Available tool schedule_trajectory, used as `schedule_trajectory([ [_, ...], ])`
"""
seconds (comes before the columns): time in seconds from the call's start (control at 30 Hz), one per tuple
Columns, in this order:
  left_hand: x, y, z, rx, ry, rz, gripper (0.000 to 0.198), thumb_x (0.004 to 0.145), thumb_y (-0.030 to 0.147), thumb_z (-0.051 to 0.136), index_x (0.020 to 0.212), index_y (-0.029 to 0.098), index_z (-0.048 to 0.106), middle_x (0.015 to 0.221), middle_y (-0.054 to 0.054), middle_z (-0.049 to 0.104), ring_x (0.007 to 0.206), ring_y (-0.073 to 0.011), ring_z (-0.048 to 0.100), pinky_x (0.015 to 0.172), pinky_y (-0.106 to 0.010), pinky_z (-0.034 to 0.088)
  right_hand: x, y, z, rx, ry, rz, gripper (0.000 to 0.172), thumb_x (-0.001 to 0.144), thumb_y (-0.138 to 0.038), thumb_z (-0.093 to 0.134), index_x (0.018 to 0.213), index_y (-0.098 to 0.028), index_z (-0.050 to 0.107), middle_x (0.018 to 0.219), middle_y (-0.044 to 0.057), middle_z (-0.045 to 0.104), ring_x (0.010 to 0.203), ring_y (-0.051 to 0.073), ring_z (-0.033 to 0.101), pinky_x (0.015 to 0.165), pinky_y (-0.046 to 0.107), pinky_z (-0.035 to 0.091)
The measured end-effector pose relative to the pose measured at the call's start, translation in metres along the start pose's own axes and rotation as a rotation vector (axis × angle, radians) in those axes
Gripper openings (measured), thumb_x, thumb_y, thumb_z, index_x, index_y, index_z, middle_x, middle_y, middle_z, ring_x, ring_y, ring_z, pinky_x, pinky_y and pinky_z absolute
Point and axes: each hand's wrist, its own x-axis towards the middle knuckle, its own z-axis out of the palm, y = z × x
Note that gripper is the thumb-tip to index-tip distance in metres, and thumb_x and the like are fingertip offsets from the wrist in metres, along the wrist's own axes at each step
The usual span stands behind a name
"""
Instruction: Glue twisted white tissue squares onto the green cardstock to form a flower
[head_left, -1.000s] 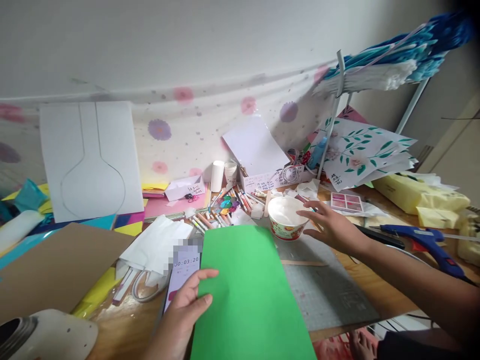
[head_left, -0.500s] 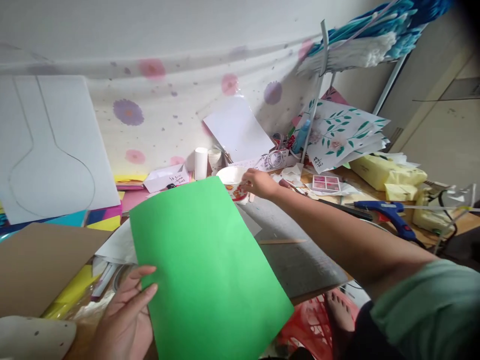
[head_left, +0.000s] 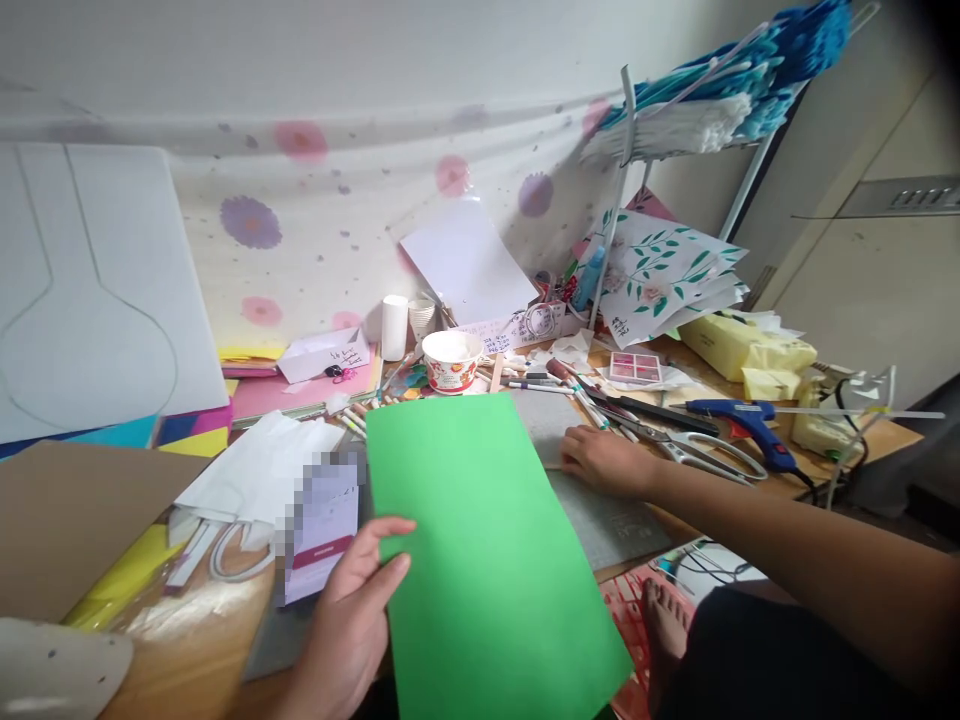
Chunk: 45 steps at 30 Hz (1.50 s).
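A plain green sheet of paper (head_left: pixel 480 560) tilts up in front of me, its left edge pinched between the thumb and fingers of my left hand (head_left: pixel 360 610). Farther right, my right hand (head_left: pixel 607 462) rests low on the grey mat (head_left: pixel 615 525), fingers curled down around a thin wooden stick (head_left: pixel 553 467). Only the stick's left end shows; the hand and the paper cover the rest. Beyond the sheet stands a white paper bowl (head_left: pixel 452 368) with a red pattern. Scissors (head_left: pixel 705 450) lie just right of my right hand.
Several marker pens (head_left: pixel 592 405) lie behind my right hand. A blue glue gun (head_left: pixel 750 420) sits at the right, near a yellow tissue pack (head_left: pixel 739 350). A phone (head_left: pixel 322 535) and white paper (head_left: pixel 259 460) are at the left, beside a brown board (head_left: pixel 90 530).
My right hand has come back from the paper bowl to the mat and closed over the stick. The green sheet and my left hand have shifted right, uncovering the phone.
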Motion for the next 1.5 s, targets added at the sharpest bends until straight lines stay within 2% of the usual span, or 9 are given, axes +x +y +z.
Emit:
schedule_trajectory([
  [0.4, -0.006, -0.012, 0.043, 0.192, -0.197, 0.066, 0.021, 0.085, 0.034, 0.064, 0.101, 0.021, 0.066, 0.072, 0.003, 0.049, 0.066, -0.0163, 0.042, 0.065, -0.027, 0.034, 0.024, 0.043, -0.033, 0.121, 0.446, 0.232, 0.045, 0.102, -0.04, 0.053, 0.14, -0.017, 0.054, 0.14, 0.017, 0.058, 0.127, 0.032, 0.059, 0.105, 0.057, 0.049],
  [0.6, -0.009, -0.012, 0.06, 0.309, -0.299, 0.055, 0.031, 0.083, 0.034, 0.067, 0.111, 0.02, 0.066, 0.063, 0.007, 0.041, 0.056, -0.0138, 0.038, 0.056, -0.025, 0.03, -0.067, -0.027, 0.002, 0.141, 0.114, -0.359, 0.112, 0.068, -0.076, 0.073, 0.16, -0.027, 0.032, 0.161, 0.018, 0.041, 0.147, 0.047, 0.037, 0.114, 0.069, 0.034],
  [0.8, -0.008, 0.011, 0.041, 0.889, -0.458, 0.263, 0.026, 0.087, 0.039, 0.066, 0.106, 0.024, 0.077, 0.048, 0.005, 0.051, 0.046, -0.0155, 0.048, 0.049, -0.026, 0.036, -0.095, -0.03, 0.037, 0.148, -0.022, -0.313, 0.119, 0.068, -0.059, 0.082, 0.163, -0.03, 0.016, 0.167, 0.021, 0.023, 0.15, 0.055, 0.021, 0.109, 0.081, 0.027],
  [0.9, -0.01, 0.022, 0.054, 1.117, -0.628, 0.647, 0.041, 0.08, 0.038, 0.077, 0.12, 0.028, 0.074, 0.101, -0.01, 0.078, 0.093, -0.0311, 0.071, 0.083, -0.04, 0.055, -0.09, -0.031, 0.038, 0.143, -0.067, -0.304, 0.116, 0.069, -0.05, 0.085, 0.162, -0.035, 0.018, 0.167, 0.019, 0.022, 0.15, 0.054, 0.019, 0.109, 0.082, 0.023],
  [0.97, -0.011, 0.023, 0.072, 1.207, -0.852, 0.762, 0.086, 0.065, 0.037, 0.09, 0.144, 0.034, 0.056, 0.151, -0.014, 0.055, 0.137, -0.0447, 0.05, 0.11, -0.062, 0.04, -0.086, -0.036, 0.032, 0.133, -0.098, -0.311, 0.111, 0.071, -0.046, 0.085, 0.162, -0.034, 0.021, 0.167, 0.019, 0.023, 0.151, 0.053, 0.019, 0.108, 0.083, 0.023],
  [1.1, -0.005, 0.002, 0.098, 1.356, -1.026, 0.727, 0.124, 0.055, 0.042, 0.096, 0.159, 0.038, 0.027, 0.169, -0.019, 0.016, 0.151, -0.0529, 0.012, 0.113, -0.079, 0.021, -0.092, -0.024, 0.01, 0.205, -0.067, -0.345, 0.098, 0.072, -0.055, 0.081, 0.156, -0.03, 0.039, 0.161, 0.017, 0.041, 0.149, 0.046, 0.033, 0.114, 0.071, 0.031],
  [1.23, 0.009, -0.036, 0.093, 1.442, -1.003, 0.929, 0.119, 0.063, 0.032, 0.094, 0.159, 0.042, 0.024, 0.165, -0.022, 0.026, 0.146, -0.0557, 0.027, 0.107, -0.076, 0.037, -0.126, 0.05, -0.011, 0.204, 0.292, 0.167, 0.037, 0.094, -0.051, 0.057, 0.117, -0.027, 0.074, 0.116, 0.012, 0.076, 0.104, 0.031, 0.072, 0.091, 0.046, 0.057],
  [1.33, 0.021, -0.057, 0.083, 1.416, -0.771, 1.305, 0.095, 0.082, 0.011, 0.073, 0.159, 0.041, 0.025, 0.158, -0.018, 0.044, 0.137, -0.0478, 0.049, 0.104, -0.061, 0.049, -0.159, 0.12, -0.01, 0.135, 0.487, 0.56, 0.039, 0.099, -0.053, 0.05, 0.091, -0.022, 0.073, 0.078, 0.01, 0.071, 0.072, 0.028, 0.069, 0.068, 0.045, 0.057],
  [1.5, 0.029, -0.067, 0.08, 1.25, -0.648, 1.541, 0.063, 0.092, 0.018, 0.066, 0.149, 0.035, 0.049, 0.147, -0.009, 0.06, 0.128, -0.0353, 0.063, 0.114, -0.048, 0.043, -0.173, 0.175, 0.016, 0.233, 0.558, 0.873, 0.021, 0.099, -0.042, 0.06, 0.094, -0.022, 0.068, 0.094, 0.003, 0.07, 0.078, 0.014, 0.065, 0.071, 0.029, 0.056],
])
